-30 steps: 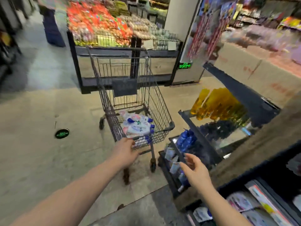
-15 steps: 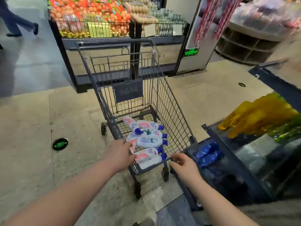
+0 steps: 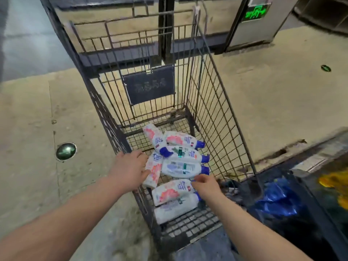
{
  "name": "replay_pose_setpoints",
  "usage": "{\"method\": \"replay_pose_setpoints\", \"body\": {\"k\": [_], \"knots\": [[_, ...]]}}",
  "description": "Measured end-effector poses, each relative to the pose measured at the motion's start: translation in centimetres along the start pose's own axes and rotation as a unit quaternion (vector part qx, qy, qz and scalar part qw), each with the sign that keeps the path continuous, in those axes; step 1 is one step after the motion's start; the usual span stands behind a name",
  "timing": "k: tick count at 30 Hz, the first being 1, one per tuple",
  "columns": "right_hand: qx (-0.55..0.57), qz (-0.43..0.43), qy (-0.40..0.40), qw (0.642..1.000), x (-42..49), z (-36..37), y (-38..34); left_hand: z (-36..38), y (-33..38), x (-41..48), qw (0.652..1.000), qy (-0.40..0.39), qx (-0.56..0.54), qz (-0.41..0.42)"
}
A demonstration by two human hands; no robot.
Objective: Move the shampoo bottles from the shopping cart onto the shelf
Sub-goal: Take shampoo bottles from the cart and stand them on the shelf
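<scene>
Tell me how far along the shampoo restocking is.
Done: nothing visible. The bottles all lie in the cart, and none shows on the shelf. In hand: the left hand and right hand reach in at bottles, grip unclear. Left: moving every bottle across.

a wire shopping cart (image 3: pixel 216 110) stands on a tan floor (image 3: pixel 282 100). seven white shampoo bottles (image 3: pixel 183 169) with blue caps lie on their sides on its mesh bottom, crowded toward the near end, some resting on others. a round green disc (image 3: pixel 66 150) sits in the floor left of the cart. a dark shelf (image 3: pixel 316 210) at the right holds blue packs (image 3: pixel 278 200).
</scene>
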State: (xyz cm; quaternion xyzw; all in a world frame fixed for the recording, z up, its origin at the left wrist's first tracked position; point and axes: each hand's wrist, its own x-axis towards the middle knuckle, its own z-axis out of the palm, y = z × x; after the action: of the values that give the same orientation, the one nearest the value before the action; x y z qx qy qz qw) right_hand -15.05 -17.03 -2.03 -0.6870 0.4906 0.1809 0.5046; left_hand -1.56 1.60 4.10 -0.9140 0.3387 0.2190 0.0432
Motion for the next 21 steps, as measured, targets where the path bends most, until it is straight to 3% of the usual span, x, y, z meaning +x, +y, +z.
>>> {"method": "replay_pose_setpoints", "body": {"k": [5, 11, 17, 21], "knots": [[-0.039, 0.12, -0.03, 0.992, 4.5, 3.3, 2.0, 0.5, -1.6, 3.4, 1.0, 0.026, 0.014, -0.008], [0.029, 0.292, -0.031, 0.956, 6.9, 9.5, 4.9, 2.4, -2.1, 4.3, 0.995, 0.09, 0.038, -0.007], [0.153, 0.323, 0.065, 0.932, 7.0, 12.1, 6.1, 2.9, -2.4, 4.8, 0.994, 0.095, 0.055, 0.014], [0.142, 0.301, 0.122, 0.935, 7.5, 13.3, 6.2, 3.0, -2.5, 4.7, 0.994, 0.097, 0.057, 0.02]]}}
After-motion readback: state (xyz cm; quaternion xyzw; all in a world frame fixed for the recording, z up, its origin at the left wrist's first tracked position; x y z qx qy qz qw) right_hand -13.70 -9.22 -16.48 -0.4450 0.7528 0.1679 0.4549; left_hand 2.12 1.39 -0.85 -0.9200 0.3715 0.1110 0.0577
